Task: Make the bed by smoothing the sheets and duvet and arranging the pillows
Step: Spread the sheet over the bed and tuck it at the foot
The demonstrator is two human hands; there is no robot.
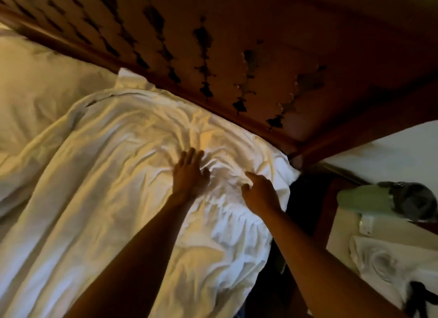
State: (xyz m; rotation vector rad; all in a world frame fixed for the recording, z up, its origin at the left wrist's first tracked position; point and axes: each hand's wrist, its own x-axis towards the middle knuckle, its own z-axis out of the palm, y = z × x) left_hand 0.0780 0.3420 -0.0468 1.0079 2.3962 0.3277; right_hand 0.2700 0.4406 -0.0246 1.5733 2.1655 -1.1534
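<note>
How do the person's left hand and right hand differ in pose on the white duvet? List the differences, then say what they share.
1. The left hand lies flat with its fingers spread and straight; the right hand has its fingers curled.
2. The left hand presses on the duvet nearer the middle; the right hand is nearer the duvet's edge by the headboard corner.

Shared: both reach forward over the same wrinkled patch of duvet, on bare arms.
</note>
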